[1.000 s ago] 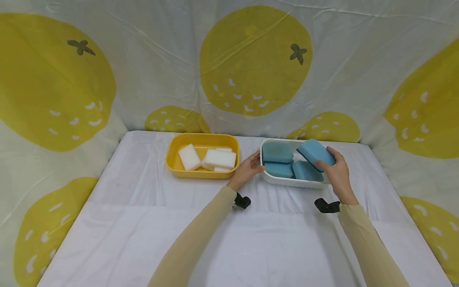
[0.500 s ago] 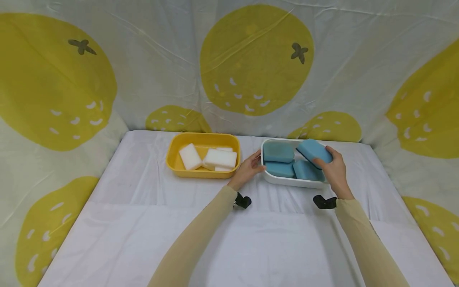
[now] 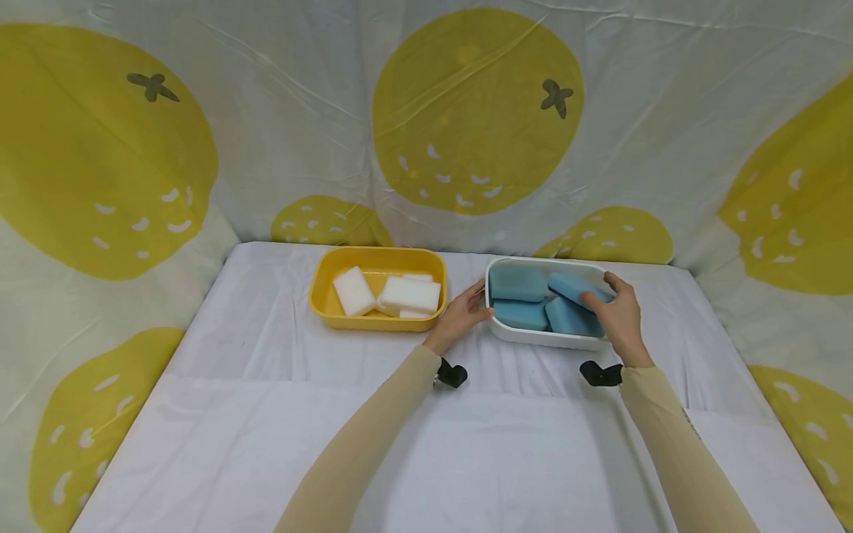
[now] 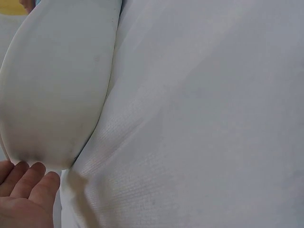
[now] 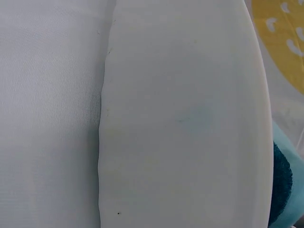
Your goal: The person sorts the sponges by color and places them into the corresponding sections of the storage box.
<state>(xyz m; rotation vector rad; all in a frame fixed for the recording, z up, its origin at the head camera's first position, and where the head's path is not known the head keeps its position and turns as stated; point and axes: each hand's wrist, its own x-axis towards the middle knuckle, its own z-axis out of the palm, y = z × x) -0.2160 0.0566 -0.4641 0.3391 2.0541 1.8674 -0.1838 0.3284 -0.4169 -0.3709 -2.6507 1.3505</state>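
A white tray [image 3: 543, 338] holds several blue sponges, among them one at its back left [image 3: 516, 283]. My right hand [image 3: 621, 318] is at the tray's right end, its thumb and fingers on a blue sponge [image 3: 574, 286] that lies tilted over the front right sponge [image 3: 569, 318]. In the right wrist view this sponge [image 5: 285, 175] shows a dark scouring face beyond the tray wall [image 5: 185, 118]. My left hand [image 3: 460, 318] touches the tray's left end; the left wrist view has its fingertips [image 4: 35, 173] against the outer wall [image 4: 59, 80].
A yellow tray [image 3: 373, 323] with several white sponge blocks [image 3: 409, 294] stands left of the white one, close by my left hand. Both trays sit near the back of the white-covered table [image 3: 506, 459]. A fruit-print cloth [image 3: 306, 133] hangs behind and at the sides.
My right hand has lowered the blue sponge into the back right of the white tray, shifting slightly left. The left hand has stayed at the tray's end.
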